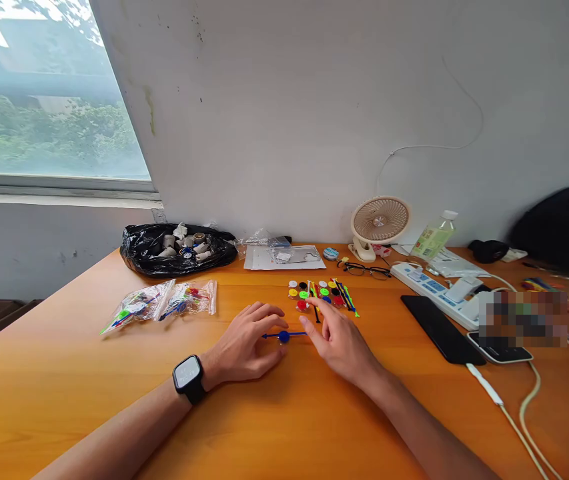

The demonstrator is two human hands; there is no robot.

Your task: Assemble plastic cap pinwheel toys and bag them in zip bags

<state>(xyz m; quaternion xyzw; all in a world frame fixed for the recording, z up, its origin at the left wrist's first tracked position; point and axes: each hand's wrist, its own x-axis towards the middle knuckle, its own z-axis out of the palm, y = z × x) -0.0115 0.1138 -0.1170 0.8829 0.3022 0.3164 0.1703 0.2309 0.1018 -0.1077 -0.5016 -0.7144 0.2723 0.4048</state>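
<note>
A blue spinner (283, 337), a round disc with a thin arrow pointing left, lies on the wooden table (284, 427) between my hands. My left hand (247, 343), with a black smartwatch (188, 379) on the wrist, curves around its left side, thumb and fingers apart. On the other side, my right hand (337, 340) has its thumb and index finger spread near the arrow's right end. Whether the thumb touches it, I cannot tell. Just beyond my right fingers are small coloured discs (293, 293) in rows, and coloured arrow strips (348, 300) beside them.
Left of the hands lie clear zip bags (137, 307) of coloured parts. Behind are a black plastic bag (179, 250), papers (284, 257), a fan (380, 221) and glasses (364, 269). To the right are a power strip (434, 291), a black phone (441, 329), a bottle (434, 237) and cables.
</note>
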